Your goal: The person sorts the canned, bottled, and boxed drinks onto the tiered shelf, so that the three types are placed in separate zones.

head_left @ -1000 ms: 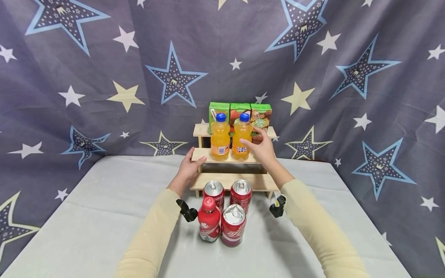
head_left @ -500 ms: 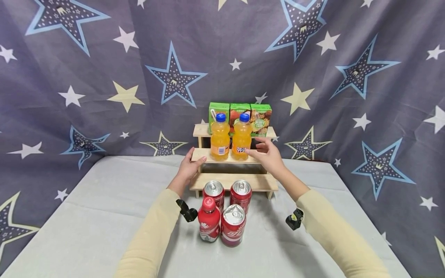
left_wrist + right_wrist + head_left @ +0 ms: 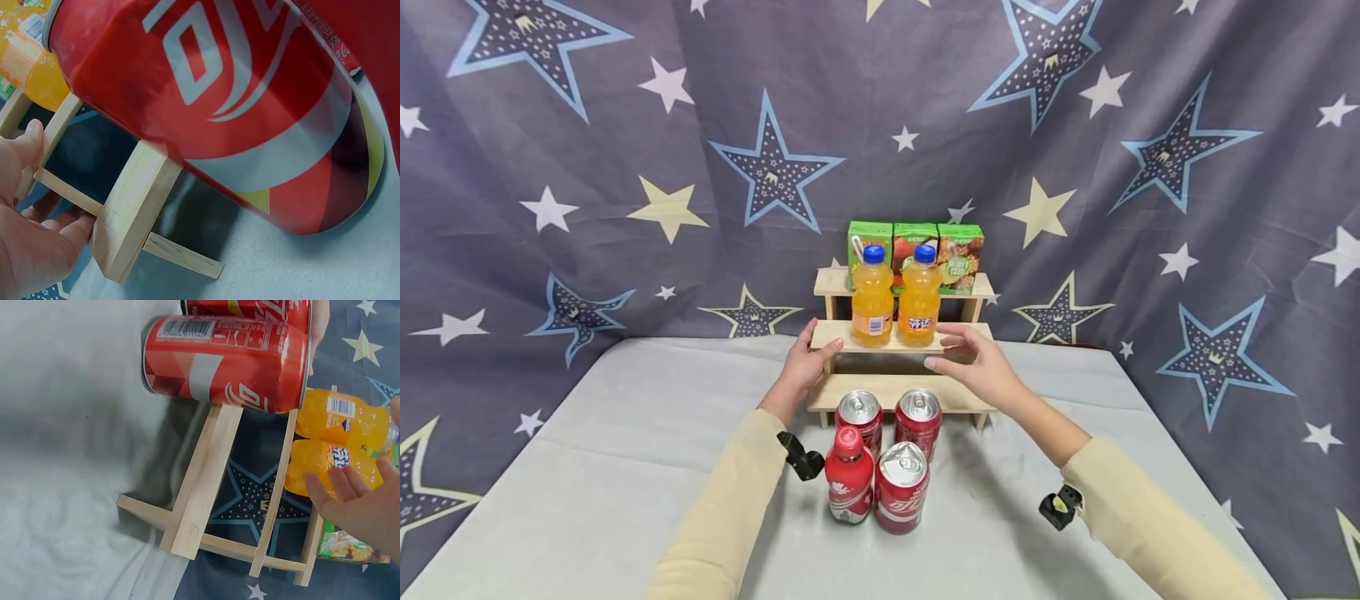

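My left hand [image 3: 806, 365] holds the left end of a stepped wooden display shelf [image 3: 917, 392]. Its thumb lies on the middle step and its fingers go round the side, as the left wrist view shows. Two orange soda bottles with blue caps, a left bottle [image 3: 872, 300] and a right bottle [image 3: 919, 302], stand upright side by side on that middle step. Just right of and below the right bottle is my right hand [image 3: 985, 371], fingers spread with nothing between them. In the right wrist view its fingertips [image 3: 312, 481] overlap the right bottle.
Three green juice boxes [image 3: 958, 258] line the top step. In front of the shelf stand three red soda cans, the foremost can [image 3: 902, 492] among them, and a red bottle [image 3: 850, 483]. A star-patterned curtain [image 3: 880, 108] hangs behind the grey-white tabletop [image 3: 587, 467].
The right hand has let go of the right orange soda bottle and drawn back toward the lower right. Both bottles and the left hand stay in place.
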The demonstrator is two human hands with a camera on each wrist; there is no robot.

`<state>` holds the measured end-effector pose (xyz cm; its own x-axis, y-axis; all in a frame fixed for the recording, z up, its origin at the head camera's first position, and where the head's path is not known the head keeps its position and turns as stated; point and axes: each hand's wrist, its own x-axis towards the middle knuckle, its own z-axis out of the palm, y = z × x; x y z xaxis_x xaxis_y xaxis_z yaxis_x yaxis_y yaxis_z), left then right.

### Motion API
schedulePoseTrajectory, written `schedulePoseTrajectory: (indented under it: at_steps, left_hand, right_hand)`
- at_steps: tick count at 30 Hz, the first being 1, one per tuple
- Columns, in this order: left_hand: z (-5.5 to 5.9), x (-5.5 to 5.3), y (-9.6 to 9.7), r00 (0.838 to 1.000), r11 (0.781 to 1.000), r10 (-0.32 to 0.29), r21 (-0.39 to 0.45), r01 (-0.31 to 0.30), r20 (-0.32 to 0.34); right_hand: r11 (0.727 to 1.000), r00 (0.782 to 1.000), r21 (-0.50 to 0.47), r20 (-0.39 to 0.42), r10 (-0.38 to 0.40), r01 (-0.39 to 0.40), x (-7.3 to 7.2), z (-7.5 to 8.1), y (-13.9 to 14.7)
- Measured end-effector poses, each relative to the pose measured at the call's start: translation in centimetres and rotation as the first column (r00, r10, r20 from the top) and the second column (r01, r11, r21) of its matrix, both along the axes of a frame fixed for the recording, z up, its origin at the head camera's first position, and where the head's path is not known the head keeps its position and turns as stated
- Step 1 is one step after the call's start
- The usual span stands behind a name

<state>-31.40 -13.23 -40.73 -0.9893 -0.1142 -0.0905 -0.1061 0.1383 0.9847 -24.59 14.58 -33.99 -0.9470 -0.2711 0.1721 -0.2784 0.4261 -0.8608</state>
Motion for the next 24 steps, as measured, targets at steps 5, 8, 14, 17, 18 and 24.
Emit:
schedulePoseTrajectory:
  at_steps: [5, 8, 14, 17, 18, 24]
  left_hand:
    - [-0.1, 0.0, 0.0, 1.0, 1.0, -0.001, -0.004, 0.001, -0.004]
    - [-0.1, 0.0, 0.1, 1.0, 1.0, 0.003, -0.006, -0.003, -0.006]
    - [0.1, 0.2, 0.1, 1.0, 1.0, 0.001, -0.012, -0.001, -0.003]
    - [0.1, 0.2, 0.1, 1.0, 1.0, 0.0, -0.014, 0.0, -0.004]
    - [0.1, 0.3, 0.1, 1.0, 1.0, -0.001, -0.013, 0.001, -0.004]
    - [0.2, 0.3, 0.2, 1.0, 1.0, -0.003, -0.021, 0.003, -0.012]
  right_hand:
    - [0.996, 0.997, 0.037, -0.005, 0.079, -0.079, 1.2, 0.0, -0.1]
    - [0.992, 0.992, 0.033, -0.009, 0.124, -0.124, 1.8, -0.2, -0.3]
    - [0.973, 0.973, -0.011, -0.004, 0.23, -0.23, 3.1, -0.5, -1.0]
    - [0.961, 0.961, 0.0, -0.001, 0.277, -0.277, 3.8, -0.5, -1.4]
    - [0.958, 0.958, 0.007, 0.004, 0.288, -0.288, 4.0, -0.5, -1.6]
    - [0.934, 0.937, 0.081, 0.019, 0.348, -0.348, 5.1, -0.7, -2.7]
